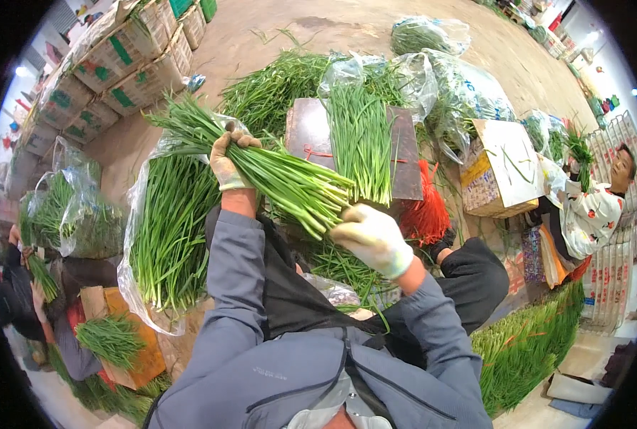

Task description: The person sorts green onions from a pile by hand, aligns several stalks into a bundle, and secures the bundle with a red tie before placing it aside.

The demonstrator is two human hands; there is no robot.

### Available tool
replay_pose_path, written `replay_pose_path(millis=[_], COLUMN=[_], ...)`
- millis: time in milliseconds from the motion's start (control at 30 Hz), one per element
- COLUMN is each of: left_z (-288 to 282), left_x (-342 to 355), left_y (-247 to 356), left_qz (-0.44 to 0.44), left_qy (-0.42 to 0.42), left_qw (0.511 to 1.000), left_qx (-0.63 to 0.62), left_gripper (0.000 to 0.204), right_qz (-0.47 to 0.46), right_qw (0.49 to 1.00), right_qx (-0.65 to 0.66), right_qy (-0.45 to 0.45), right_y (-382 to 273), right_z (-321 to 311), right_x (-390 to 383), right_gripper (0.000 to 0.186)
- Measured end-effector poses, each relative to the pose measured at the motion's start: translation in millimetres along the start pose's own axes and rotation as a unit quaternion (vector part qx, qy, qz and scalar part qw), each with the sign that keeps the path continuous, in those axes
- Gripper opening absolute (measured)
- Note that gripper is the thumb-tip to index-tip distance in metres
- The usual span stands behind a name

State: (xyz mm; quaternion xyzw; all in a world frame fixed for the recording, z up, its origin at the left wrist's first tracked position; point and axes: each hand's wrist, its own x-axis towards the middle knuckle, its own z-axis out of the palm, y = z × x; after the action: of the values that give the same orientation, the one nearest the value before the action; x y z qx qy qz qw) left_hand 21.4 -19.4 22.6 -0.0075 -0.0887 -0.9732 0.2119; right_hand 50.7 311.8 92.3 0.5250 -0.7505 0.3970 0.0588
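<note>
My left hand (231,159), in a white work glove with brown fingertips, is wrapped round a thick bunch of garlic chives (290,179). The bunch slants across in front of me, its green tips at the upper left and pale stem ends at the lower right. My right hand (373,239), also gloved, is at those stem ends with its fingers curled in; whether it pinches any stems is hard to see. Just beyond, a second pile of chives (361,143) lies on a dark board (404,154), over a red tie. Red ties (424,204) hang at the board's right side.
An open plastic bag of chives (172,236) stands at my left, loose chives (275,89) beyond the board. Bagged greens (468,86) and a box (501,168) are to the right, where a person (594,214) holds chives. Stacked cartons (129,61) rise at the far left.
</note>
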Motion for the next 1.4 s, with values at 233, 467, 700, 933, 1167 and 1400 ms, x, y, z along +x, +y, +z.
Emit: replay_pose_path(millis=[233, 467, 700, 933, 1167, 1400], left_z=[-3.0, 14.2, 26.3, 33.8, 34.5, 36.2], left_x=[0.7, -4.4, -15.3, -20.0, -20.2, -20.3], left_y=[11.7, -7.3, -16.1, -19.2, -18.1, -19.8], left_qz=[0.015, -0.024, -0.025, -0.011, -0.023, -0.027], left_qy=[-0.013, -0.084, -0.168, -0.161, -0.178, -0.194], left_qw=[1.000, 0.995, 0.983, 0.986, 0.984, 0.980], left_qx=[-0.013, -0.054, -0.062, -0.044, -0.022, -0.023], left_gripper=[0.026, 0.029, 0.043, 0.040, 0.039, 0.040], right_qz=[0.355, 0.377, 0.406, 0.441, 0.428, 0.422], right_qw=[0.933, 0.879, 0.855, 0.650, 0.753, 0.745], right_qx=[0.059, 0.210, 0.306, 0.603, 0.483, 0.485], right_qy=[-0.026, 0.202, 0.106, 0.139, 0.128, 0.176], right_y=[1.8, 15.3, 33.0, 36.3, 43.3, 45.8], right_z=[-6.8, 13.3, 28.0, 33.1, 40.2, 42.0], right_x=[-26.3, -21.2, -11.9, -6.3, -23.5, -20.8], right_gripper=[0.039, 0.020, 0.049, 0.042, 0.036, 0.035])
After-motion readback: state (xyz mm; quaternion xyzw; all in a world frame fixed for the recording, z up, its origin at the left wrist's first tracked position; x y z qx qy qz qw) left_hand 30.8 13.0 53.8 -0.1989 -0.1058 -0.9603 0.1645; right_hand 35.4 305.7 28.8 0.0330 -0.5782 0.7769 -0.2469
